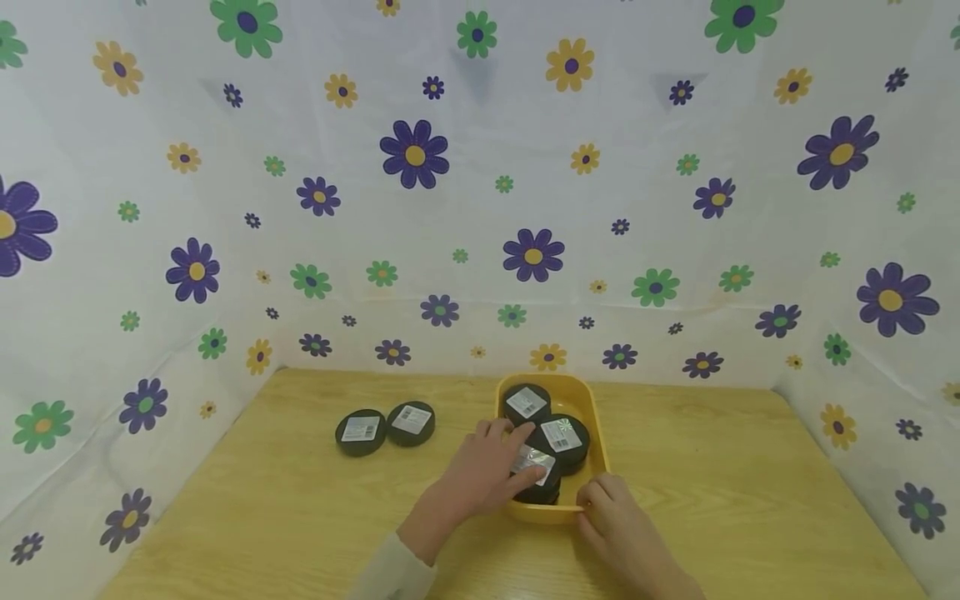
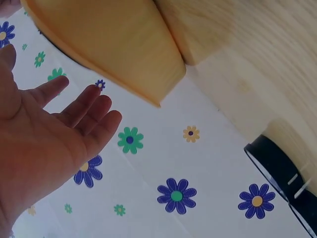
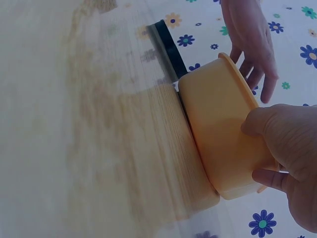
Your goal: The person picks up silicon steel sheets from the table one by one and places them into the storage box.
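A yellow plastic tray [image 1: 602, 442] stands on the table, with three black round discs with white labels showing inside: one at the back [image 1: 527, 402], one in the middle [image 1: 567, 442] and one in front [image 1: 551, 486]. Over the front disc lies my left hand [image 1: 480, 468], its fingers spread. The left wrist view shows that hand [image 2: 49, 126] loosely extended near the rim; any contact with the disc is hard to judge. My right hand [image 1: 622, 525] grips the tray's near right corner. Its thumb and fingers pinch the wall in the right wrist view [image 3: 292, 144].
Left of the tray, two more labelled black discs [image 1: 361, 432] [image 1: 411, 423] lie side by side on the wooden table [image 1: 285, 517]. White cloth [image 1: 337, 242] with printed flowers rises behind the table and along both sides.
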Action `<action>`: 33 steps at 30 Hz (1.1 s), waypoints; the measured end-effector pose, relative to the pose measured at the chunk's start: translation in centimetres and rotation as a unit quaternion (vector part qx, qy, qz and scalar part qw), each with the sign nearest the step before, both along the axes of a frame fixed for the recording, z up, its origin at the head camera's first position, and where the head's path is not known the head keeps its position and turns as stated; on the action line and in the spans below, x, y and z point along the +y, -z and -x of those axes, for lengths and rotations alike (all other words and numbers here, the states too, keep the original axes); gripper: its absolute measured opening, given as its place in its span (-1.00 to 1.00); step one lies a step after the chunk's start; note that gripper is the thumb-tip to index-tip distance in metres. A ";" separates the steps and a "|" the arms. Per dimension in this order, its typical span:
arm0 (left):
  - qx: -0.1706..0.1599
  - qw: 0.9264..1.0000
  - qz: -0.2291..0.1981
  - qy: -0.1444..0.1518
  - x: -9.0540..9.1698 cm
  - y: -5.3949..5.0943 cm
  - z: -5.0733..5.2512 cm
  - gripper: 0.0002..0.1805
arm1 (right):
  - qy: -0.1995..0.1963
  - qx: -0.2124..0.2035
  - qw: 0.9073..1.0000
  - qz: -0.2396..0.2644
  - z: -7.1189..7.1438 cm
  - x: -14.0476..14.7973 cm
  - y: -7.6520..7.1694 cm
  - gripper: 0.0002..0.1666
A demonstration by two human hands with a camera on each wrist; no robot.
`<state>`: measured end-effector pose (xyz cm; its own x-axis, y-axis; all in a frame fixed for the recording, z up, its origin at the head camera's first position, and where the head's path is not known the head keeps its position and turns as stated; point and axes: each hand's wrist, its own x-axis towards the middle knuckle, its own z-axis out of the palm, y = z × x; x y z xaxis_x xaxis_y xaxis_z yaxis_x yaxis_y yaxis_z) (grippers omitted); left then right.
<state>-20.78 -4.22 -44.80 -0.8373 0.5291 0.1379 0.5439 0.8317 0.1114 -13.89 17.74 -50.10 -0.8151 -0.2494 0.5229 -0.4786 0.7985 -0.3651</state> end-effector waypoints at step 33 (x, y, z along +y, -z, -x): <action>-0.002 0.987 -0.152 -0.052 -7.7 -4.2 -4.2 -0.34 | -0.026 0.086 0.996 -0.006 0.6 0.0 0.5 -0.62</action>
<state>-16.61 -11.97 -40.56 -0.8862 0.3745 0.2729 0.4557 0.8112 0.3666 -14.46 17.72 -50.63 -0.7000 -0.2956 0.6500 -0.5738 0.7747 -0.2656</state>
